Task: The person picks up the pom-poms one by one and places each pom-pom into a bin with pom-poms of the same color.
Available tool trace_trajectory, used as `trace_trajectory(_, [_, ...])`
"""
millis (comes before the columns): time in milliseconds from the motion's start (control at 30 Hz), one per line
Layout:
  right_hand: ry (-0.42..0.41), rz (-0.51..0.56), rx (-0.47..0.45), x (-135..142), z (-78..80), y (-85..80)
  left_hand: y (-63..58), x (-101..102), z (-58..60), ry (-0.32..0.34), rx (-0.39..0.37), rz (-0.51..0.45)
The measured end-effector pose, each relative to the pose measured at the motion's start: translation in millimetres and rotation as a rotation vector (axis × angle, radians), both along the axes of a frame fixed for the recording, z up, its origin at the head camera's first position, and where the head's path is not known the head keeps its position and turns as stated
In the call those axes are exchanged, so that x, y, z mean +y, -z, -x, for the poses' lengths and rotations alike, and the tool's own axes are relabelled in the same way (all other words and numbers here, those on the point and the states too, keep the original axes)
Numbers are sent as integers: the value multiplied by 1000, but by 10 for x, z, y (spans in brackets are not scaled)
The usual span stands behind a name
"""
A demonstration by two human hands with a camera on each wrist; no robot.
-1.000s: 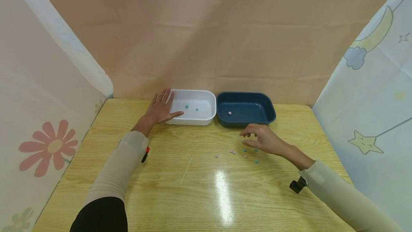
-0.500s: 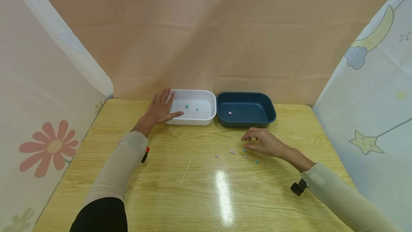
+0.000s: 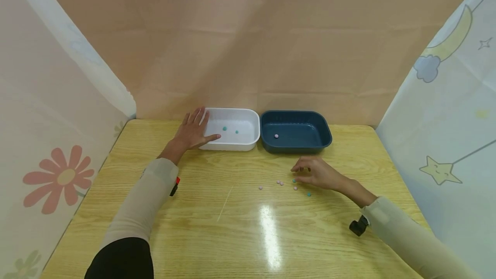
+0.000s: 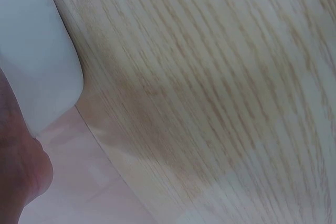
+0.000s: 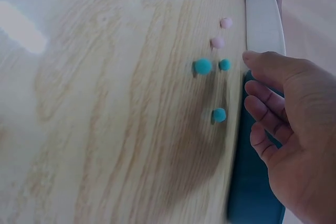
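Note:
My left hand lies with fingers spread over the left end of a white tray, thumb along its front rim. In this tray are two small teal balls. My right hand hovers low over the table just in front of the dark blue tray, fingers loosely bent and thumb apart, with nothing seen between them. Below it in the right wrist view lie three teal balls; the head view hides one behind the hand. Several pink balls lie left of the right hand.
Both trays stand side by side at the back of the wooden table, close to a brown backdrop. One pink ball is in the blue tray. Printed sheets flank the table on both sides.
My right hand has lowered and come slightly nearer to me, away from the blue tray, covering one teal ball in the head view. The left hand stays in place.

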State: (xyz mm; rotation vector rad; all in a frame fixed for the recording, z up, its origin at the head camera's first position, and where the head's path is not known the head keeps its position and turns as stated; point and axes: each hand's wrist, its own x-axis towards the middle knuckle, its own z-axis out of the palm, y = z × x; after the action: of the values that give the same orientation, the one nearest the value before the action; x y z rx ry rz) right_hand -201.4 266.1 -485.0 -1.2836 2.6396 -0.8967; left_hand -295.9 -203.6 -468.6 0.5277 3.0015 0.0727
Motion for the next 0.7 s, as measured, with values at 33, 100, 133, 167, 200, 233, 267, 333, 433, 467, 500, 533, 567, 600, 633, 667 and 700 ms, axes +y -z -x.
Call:
trace_trajectory(33, [-4,1,2,4,3,8,0,-1,-1,0,-2,-2])
trace_trajectory(100, [-11,5,7,14,9,23,-2,-1,-3,-1,-6,-9])
trace_trajectory(133, [-16,6,12,19,12,30,-2,-1,0,0,-5,-10])
trace_trajectory(167, [-19,7,15,21,15,33,-3,-1,3,0,-6,-10])
trace_trajectory(200, [-21,9,17,24,18,41,-3,-3,5,0,-4,-9])
trace_trajectory(233, [-21,11,17,27,18,52,0,-2,7,0,-3,-6])
trace_trajectory(267, [-21,15,16,30,16,62,4,-1,10,1,-2,-2])
trace_trajectory(333, [-24,20,21,33,17,85,9,-3,14,-1,0,5])
trace_trajectory(433, [-22,22,6,32,15,111,10,-8,13,-5,-2,9])
trace_trajectory(467, [-21,20,1,32,15,119,11,-8,12,-5,-2,8])
trace_trajectory(500, [-20,16,-5,33,13,127,11,-9,12,-5,-3,8])
trace_trajectory(533, [-17,14,-15,34,11,131,12,-10,12,-4,-3,8])
trace_trajectory(567, [-14,11,-24,34,9,136,12,-9,11,-3,-2,8])
trace_trajectory(600, [-13,8,-30,36,8,140,12,-9,11,-2,0,8])
trace_trajectory(633, [-11,8,-36,35,7,142,12,-8,11,-1,1,8])
trace_trajectory(667, [-10,7,-41,35,5,144,10,-5,11,-1,2,5])
trace_trajectory(700, [-10,7,-43,36,4,146,9,-3,11,-1,2,1])
